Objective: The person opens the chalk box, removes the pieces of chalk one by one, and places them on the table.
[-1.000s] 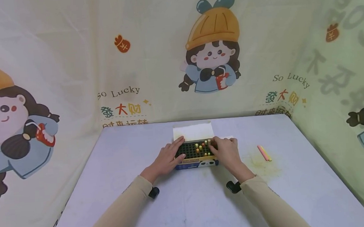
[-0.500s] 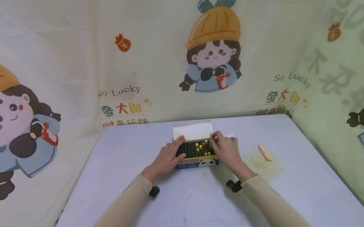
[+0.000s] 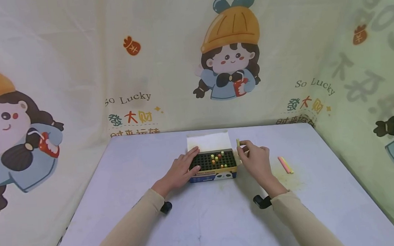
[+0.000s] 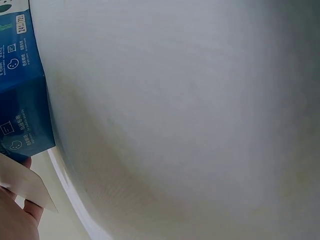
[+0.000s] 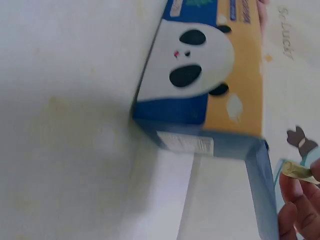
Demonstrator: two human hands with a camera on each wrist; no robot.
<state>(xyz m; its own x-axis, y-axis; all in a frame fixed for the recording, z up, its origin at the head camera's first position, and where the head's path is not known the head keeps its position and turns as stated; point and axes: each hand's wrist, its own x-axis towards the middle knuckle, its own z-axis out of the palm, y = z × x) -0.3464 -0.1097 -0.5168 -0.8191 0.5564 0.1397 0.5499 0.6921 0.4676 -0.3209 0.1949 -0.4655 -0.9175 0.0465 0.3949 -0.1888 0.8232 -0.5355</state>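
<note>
A chalk box [image 3: 213, 175] with a panda print stands with its lid raised, and its black holed insert [image 3: 203, 162] carries several coloured chalk sticks. At its left end, my left hand [image 3: 178, 172] holds the box, thumb at the front edge and fingers toward the back corner. My right hand [image 3: 255, 161] pinches a yellow chalk stick [image 3: 238, 143] upright, just right of the box and apart from it. In the right wrist view that chalk [image 5: 296, 170] sits between thumb and fingertips. The left wrist view catches only part of the hand beside a pale side flap [image 4: 25, 182].
A pink and a yellow chalk stick [image 3: 285, 165] lie side by side to the right on the white table [image 3: 198, 223], with yellowish dust around them. The open lid [image 3: 209, 141] stands behind the box. A printed cloth backdrop [image 3: 164, 63] encloses the table's back and sides.
My right hand has drawn a yellow chalk stick up out of the insert's back right corner and moved it right, off the box. My left hand has stayed in place.
</note>
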